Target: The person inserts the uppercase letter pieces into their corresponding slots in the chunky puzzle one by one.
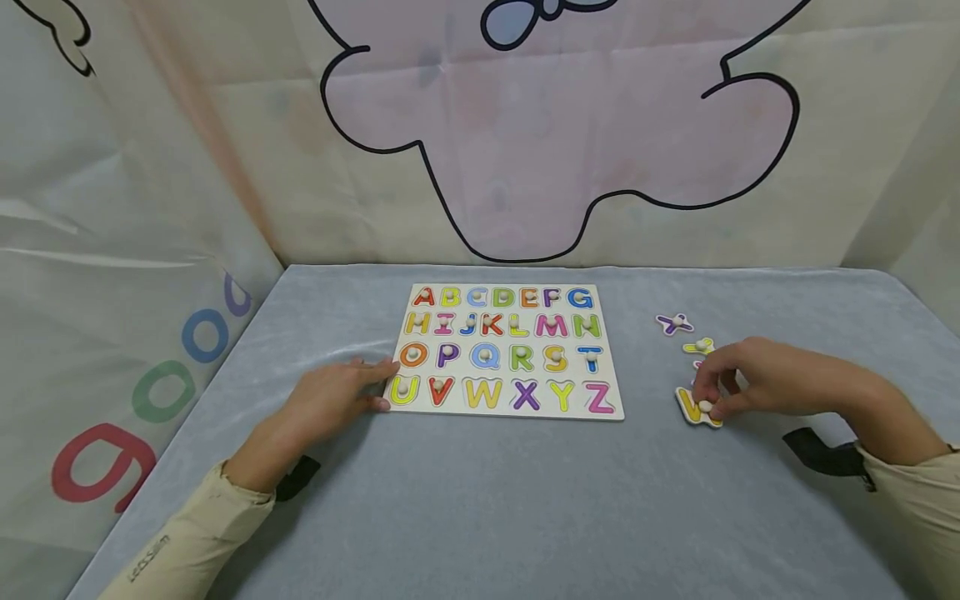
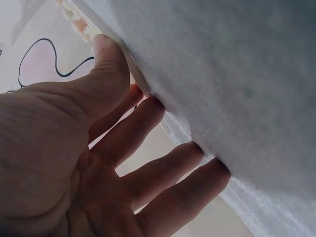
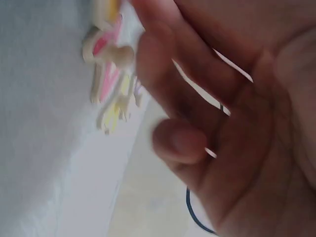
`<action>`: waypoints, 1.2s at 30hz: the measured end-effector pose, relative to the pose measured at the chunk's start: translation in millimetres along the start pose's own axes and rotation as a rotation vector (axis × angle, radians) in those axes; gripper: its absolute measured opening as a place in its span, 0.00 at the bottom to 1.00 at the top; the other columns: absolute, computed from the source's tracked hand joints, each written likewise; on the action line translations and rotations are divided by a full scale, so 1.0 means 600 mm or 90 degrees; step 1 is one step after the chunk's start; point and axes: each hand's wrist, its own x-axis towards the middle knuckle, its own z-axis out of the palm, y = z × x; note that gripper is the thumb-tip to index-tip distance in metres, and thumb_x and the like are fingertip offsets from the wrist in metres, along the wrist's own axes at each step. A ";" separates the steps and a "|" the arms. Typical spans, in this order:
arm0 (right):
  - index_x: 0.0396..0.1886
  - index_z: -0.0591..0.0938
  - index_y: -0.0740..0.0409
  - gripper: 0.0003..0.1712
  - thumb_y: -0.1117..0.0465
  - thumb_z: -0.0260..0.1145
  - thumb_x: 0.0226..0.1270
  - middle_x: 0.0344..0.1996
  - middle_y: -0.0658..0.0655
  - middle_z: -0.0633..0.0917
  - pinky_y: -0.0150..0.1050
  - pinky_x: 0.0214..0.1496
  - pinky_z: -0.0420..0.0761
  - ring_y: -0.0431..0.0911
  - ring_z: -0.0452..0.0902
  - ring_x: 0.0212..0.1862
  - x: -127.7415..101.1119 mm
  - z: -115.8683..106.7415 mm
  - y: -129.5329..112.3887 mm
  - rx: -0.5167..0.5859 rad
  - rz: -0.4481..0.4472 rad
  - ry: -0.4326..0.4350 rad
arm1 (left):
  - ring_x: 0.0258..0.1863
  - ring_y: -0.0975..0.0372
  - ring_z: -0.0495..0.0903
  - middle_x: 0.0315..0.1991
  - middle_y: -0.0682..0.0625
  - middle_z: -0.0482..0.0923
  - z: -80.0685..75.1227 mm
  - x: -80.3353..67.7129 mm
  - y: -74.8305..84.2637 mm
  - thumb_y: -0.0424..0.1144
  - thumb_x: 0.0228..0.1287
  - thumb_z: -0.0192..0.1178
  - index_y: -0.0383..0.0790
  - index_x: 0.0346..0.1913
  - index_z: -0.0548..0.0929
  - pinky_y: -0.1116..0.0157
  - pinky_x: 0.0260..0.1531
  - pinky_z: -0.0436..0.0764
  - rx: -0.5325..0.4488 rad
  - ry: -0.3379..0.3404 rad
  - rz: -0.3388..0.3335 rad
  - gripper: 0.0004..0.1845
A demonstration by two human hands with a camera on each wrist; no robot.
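Note:
A white alphabet puzzle board (image 1: 457, 407) lies on the cloth with knobbed letters in most places; the W, X, Y and Z spots show no knobs. At its left edge rests my left hand (image 1: 330, 396), thumb and index finger touching the rim. In the left wrist view the thumb (image 2: 111, 59) lies along the board's edge and other fingertips meet the cloth. To the right of the board my right hand (image 1: 783, 379) pinches the knobbed yellow W piece (image 1: 688, 405). The right wrist view is blurred and cuts this piece off.
Beyond the right hand lie a purple X piece (image 1: 676, 324), a yellow Y piece (image 1: 697, 347) and a pink Z piece (image 3: 107, 84), partly hidden in the head view. Grey cloth (image 1: 495, 508) covers the table. Printed fabric walls (image 1: 540, 167) stand behind and at the sides.

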 end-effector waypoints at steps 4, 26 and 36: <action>0.33 0.83 0.34 0.11 0.54 0.77 0.57 0.27 0.34 0.79 0.28 0.31 0.74 0.29 0.72 0.31 0.015 0.009 -0.014 -0.035 0.028 0.069 | 0.66 0.41 0.74 0.67 0.46 0.75 0.001 0.000 0.000 0.45 0.60 0.69 0.49 0.69 0.75 0.42 0.56 0.76 -0.001 0.002 0.001 0.32; 0.35 0.86 0.38 0.08 0.54 0.77 0.57 0.25 0.36 0.79 0.29 0.32 0.72 0.30 0.70 0.30 0.039 0.028 -0.028 -0.036 0.078 0.100 | 0.64 0.41 0.76 0.65 0.45 0.78 -0.002 -0.002 0.000 0.45 0.60 0.70 0.50 0.68 0.77 0.43 0.51 0.79 0.002 0.014 0.009 0.31; 0.34 0.86 0.38 0.08 0.56 0.77 0.57 0.25 0.37 0.79 0.28 0.32 0.73 0.30 0.71 0.30 0.038 0.031 -0.027 -0.031 0.091 0.093 | 0.64 0.41 0.76 0.65 0.44 0.78 0.002 -0.002 0.000 0.44 0.59 0.71 0.50 0.68 0.77 0.44 0.50 0.80 0.002 0.013 0.008 0.32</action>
